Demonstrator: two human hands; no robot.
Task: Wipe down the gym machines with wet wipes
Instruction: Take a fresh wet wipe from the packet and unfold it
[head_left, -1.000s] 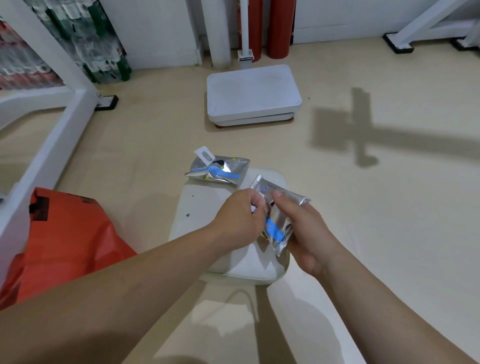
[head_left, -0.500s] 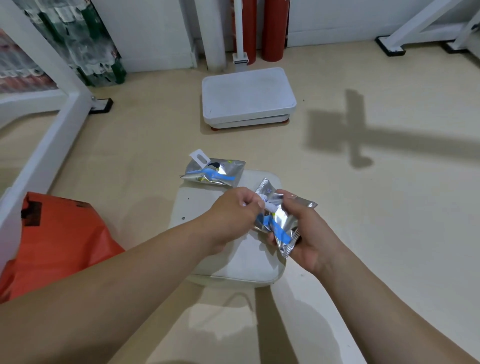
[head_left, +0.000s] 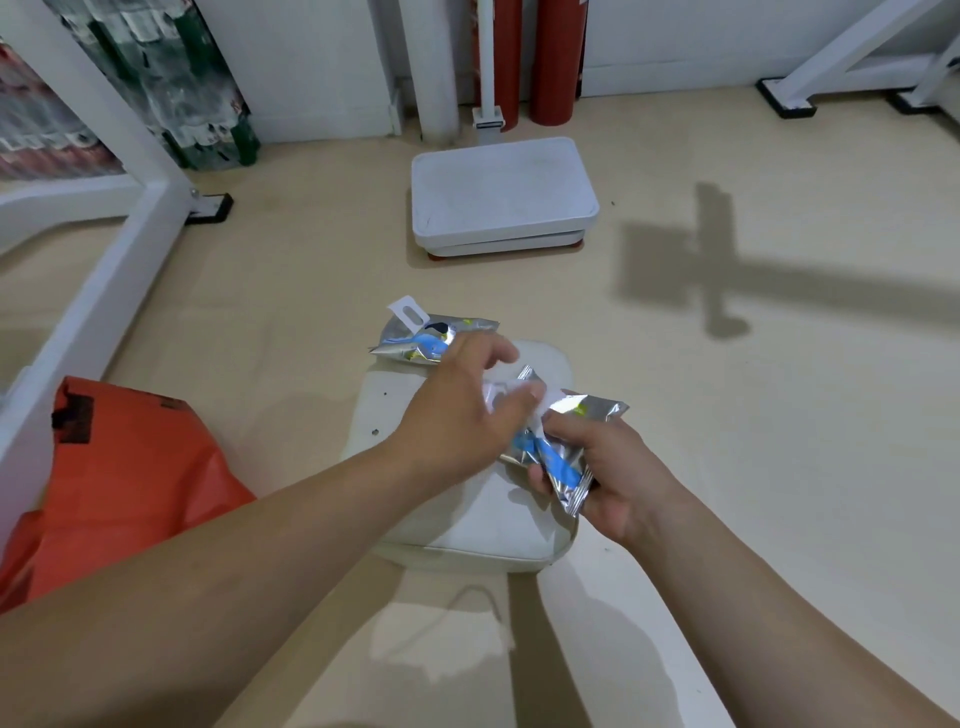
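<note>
Silver foil streaked with blue, the crumpled wet-wipe packet (head_left: 563, 460) sits clamped in the right hand (head_left: 618, 483), while the blurred left hand (head_left: 457, 415) pinches a white flap (head_left: 511, 396) at its top. Beneath both hands lies a white padded seat (head_left: 457, 530), with a second packet (head_left: 426, 340) just beyond the left hand. An orange bag (head_left: 124, 467) lies left on the beige floor (head_left: 727, 415), and a white platform scale (head_left: 501, 192) stands well ahead.
</note>
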